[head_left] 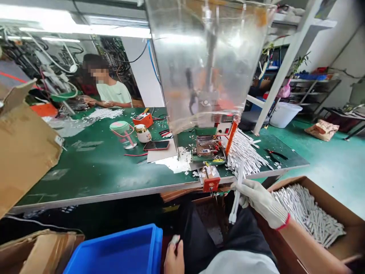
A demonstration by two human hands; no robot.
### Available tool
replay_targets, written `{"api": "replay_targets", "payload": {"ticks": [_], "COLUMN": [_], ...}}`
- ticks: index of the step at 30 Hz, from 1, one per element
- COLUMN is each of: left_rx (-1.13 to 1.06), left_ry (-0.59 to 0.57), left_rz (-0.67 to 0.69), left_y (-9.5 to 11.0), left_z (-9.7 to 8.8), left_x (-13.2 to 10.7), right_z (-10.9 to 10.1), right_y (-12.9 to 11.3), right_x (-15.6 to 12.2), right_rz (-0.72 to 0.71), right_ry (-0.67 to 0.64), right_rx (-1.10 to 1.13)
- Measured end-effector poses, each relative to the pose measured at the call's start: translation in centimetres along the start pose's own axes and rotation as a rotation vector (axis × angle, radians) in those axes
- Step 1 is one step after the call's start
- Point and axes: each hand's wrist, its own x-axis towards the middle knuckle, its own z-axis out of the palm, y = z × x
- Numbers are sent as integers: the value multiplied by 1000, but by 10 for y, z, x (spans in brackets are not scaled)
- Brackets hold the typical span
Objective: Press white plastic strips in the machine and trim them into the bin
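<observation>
Green matting covers the bench (99, 167) of a crowded workshop. At its near edge the right hand (261, 201), in a white knit glove, is closed around a few thin white tubes (236, 207). It grips them about mid-length, so their lower ends hang free over the lap and their upper ends reach up to the bench edge.

The tubes look very light and slender. They are probably smooth enough to slide against one another, and easy to bend or crush if squeezed hard. A loose fist round the middle of the bundle, as here, seems the safest hold.

The left hand (173, 260) is bare and sits low on the lap, beside a blue bin (122, 251). Its fingers are curled, and I cannot tell whether it holds anything.

Just left of the tubes a red fixture (211, 182) juts from the bench edge. Behind it lies a pile (246, 154) of the same tubes, next to a machine under a clear guard (208, 64). A cardboard box (310, 219) at the right is full of more. Farther along the bench are a phone (156, 145) and a lidded cup (125, 133). A co-worker (112, 93) sits at the far side.
</observation>
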Motion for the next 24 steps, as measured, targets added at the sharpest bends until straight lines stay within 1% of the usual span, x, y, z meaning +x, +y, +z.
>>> {"api": "replay_targets", "payload": {"ticks": [1,2,4,5,6,7,8,9,10,12,15,19,21,24], "left_rx": [-30,-88,-178,-211,-207,-183,-156,-129,-112,-112,-155,-187,-188,-180], "left_ry": [11,-93,-426,-561,-647,-675,-675,-663,-643,-618,-606,-599,-571,-507], "left_rz": [52,98,165,184,202,219,215,209,198,171,129,33,9,16], "left_y": [23,49,104,129,151,167,180,187,191,192,187,181,177,168], "left_z": [2,7,20,28,37,44,51,56,59,62,63,65,67,68], "left_x": [-12,-25,-47,-55,-61,-63,-64,-63,-62,-58,-57,-59,-58,-55], "right_z": [2,6,13,16,19,20,21,21,21,20,21,26,28,33], "right_y": [-2,-5,-14,-19,-23,-26,-29,-30,-30,-29,-23,-15,-13,-15], "right_x": [4,7,13,16,19,22,25,28,30,35,41,46,46,41], "right_rz": [-7,-14,-33,-45,-62,-73,-81,-84,-79,-64,-42,-43,-59,-86], "right_ry": [-48,-98,-170,-179,-174,-167,-158,-152,-148,-144,-146,-160,-162,-175], "right_rx": [67,123,167,150,128,108,92,78,65,42,14,-38,-93,-190]}}
